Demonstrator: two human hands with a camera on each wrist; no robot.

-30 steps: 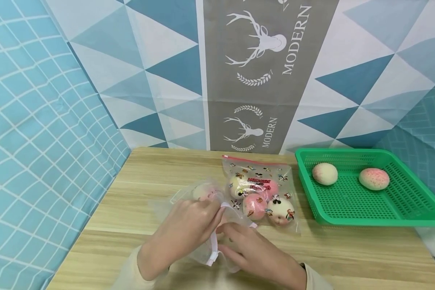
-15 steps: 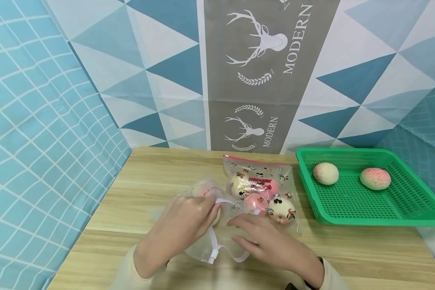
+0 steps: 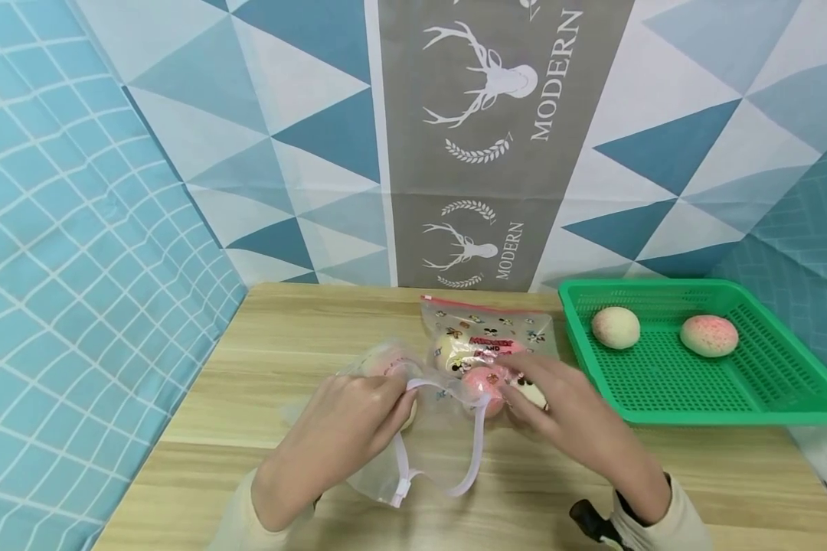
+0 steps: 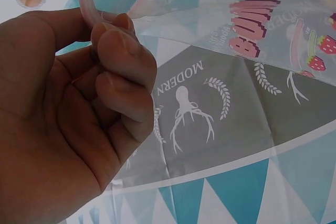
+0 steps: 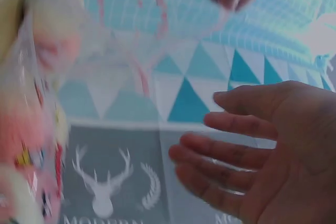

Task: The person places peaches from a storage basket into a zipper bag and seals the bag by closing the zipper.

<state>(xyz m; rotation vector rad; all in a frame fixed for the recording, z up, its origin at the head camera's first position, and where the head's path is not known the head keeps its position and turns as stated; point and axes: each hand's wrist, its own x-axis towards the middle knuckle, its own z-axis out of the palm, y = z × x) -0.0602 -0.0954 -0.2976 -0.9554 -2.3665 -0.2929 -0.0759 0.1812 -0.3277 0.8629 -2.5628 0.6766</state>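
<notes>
My left hand (image 3: 341, 428) pinches the white zip rim of a clear zip bag (image 3: 441, 451), whose mouth gapes toward the right. Inside this bag, a pale pink-and-cream rounded piece shows beyond the left hand. In the left wrist view, thumb and fingertips meet on the rim, and pink lettering marks the clear film (image 4: 252, 14). My right hand (image 3: 579, 413) is off the clear bag, its fingers spread and relaxed, holding nothing. In the head view it overlaps a red-topped printed zip bag (image 3: 537, 325) with several pink and cream rounded pieces (image 3: 484, 383) inside.
A green basket (image 3: 703, 285) stands at the right of the wooden table (image 3: 303, 314). It holds a cream rounded piece (image 3: 616, 327) and a pink-speckled one (image 3: 709, 336). Patterned cloth walls rise behind and at the left.
My right hand has come out of the clear bag's mouth and moved right, toward the printed bag. The clear bag's mouth has widened. The left hand stays on its rim.
</notes>
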